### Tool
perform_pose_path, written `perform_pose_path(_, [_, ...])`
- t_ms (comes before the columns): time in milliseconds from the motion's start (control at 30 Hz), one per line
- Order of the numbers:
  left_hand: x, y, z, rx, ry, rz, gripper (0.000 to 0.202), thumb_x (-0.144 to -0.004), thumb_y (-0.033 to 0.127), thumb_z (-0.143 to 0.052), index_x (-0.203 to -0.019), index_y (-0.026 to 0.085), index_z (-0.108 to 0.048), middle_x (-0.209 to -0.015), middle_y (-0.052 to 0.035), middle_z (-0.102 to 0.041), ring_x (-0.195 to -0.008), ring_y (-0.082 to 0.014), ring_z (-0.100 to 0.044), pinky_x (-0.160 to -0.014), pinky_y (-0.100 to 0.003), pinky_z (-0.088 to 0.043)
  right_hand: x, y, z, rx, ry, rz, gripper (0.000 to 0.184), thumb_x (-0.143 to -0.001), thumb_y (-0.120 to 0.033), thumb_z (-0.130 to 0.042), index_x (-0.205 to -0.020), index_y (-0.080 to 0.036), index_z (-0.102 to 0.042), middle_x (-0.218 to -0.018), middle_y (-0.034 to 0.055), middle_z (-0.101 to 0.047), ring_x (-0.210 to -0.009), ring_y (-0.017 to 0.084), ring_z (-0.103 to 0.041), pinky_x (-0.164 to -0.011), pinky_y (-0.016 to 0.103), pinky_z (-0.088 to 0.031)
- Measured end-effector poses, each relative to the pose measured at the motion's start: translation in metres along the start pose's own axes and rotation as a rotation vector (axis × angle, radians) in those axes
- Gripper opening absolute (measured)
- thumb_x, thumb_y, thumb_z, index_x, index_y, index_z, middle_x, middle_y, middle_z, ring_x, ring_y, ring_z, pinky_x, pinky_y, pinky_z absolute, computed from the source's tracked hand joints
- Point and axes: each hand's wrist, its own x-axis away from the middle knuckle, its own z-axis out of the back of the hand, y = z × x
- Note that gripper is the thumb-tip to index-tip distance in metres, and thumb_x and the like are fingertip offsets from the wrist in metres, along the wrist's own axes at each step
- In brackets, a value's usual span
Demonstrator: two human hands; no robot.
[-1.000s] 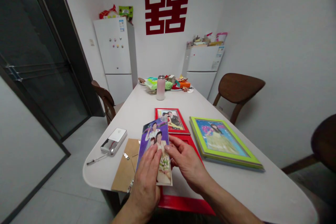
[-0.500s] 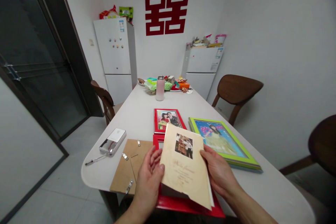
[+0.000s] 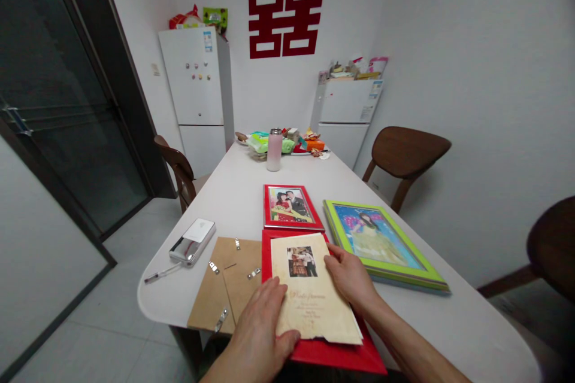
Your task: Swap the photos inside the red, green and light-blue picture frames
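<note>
A cream paper sheet [image 3: 309, 305] with a small printed photo and script lies on a red picture frame [image 3: 345, 359] at the near table edge. Its lower edge is uneven, with white paper showing beneath. My left hand [image 3: 258, 329] rests along the sheet's left side, fingers stretched out, thumb at the bottom edge. At the right side, my right hand [image 3: 353, 275] has the sheet's edge at its thumb; its other fingers are partly hidden. A brown backing board [image 3: 245, 275] with metal clips lies left of the red frame.
Beyond lies a smaller red-framed couple photo [image 3: 290, 204]. A green-framed portrait [image 3: 377, 239] lies on the right. To the left is a silver device [image 3: 193, 242] with a short cable. A pink bottle [image 3: 274, 151] stands before bags and snacks. Wooden chairs [image 3: 408, 152] flank the table.
The cream sheet has come down and now lies flatter over the red frame. My left hand has moved down, from curled fingers to flat ones; my right hand has shifted left with the sheet.
</note>
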Motion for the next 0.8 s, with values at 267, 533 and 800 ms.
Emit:
perform_pose_path(267, [-0.002, 0.001, -0.005, -0.15, -0.048, -0.035, 0.054, -0.064, 0.022, -0.056, -0.116, 0.012, -0.046, -0.127, -0.0164, -0.037, -0.116, -0.0296, -0.033, -0.094, -0.047, -0.029, 0.004, -0.012, -0.001, 0.69, 0.017, 0.211, 0.027, -0.074, -0.024, -0.036, -0.092, -0.012, -0.053, -0.085, 0.012, -0.061, -0.077, 0.021, -0.057, -0.066, 0.029, -0.039])
perform_pose_path(533, [0.027, -0.034, 0.043, -0.233, -0.014, -0.013, 0.063, -0.063, 0.026, -0.06, -0.121, 0.018, -0.038, -0.131, -0.0136, -0.031, -0.12, -0.0282, -0.026, -0.096, -0.048, -0.025, 0.01, -0.017, -0.007, 0.903, 0.051, 0.223, 0.026, -0.075, -0.027, -0.042, -0.093, -0.013, -0.053, -0.089, 0.0119, -0.055, -0.079, 0.023, -0.053, -0.063, 0.03, -0.038])
perform_pose_path(800, [0.041, -0.094, 0.057, -0.408, 0.15, 0.129, 0.063, -0.053, 0.013, -0.061, -0.114, 0.017, -0.047, -0.128, -0.0118, -0.037, -0.118, -0.0274, -0.03, -0.096, -0.042, -0.028, 0.062, -0.059, -0.073, 0.586, -0.291, 0.508, 0.04, -0.07, -0.041, -0.049, -0.103, -0.019, -0.052, -0.098, 0.0084, -0.053, -0.091, 0.022, -0.044, -0.081, 0.035, -0.033])
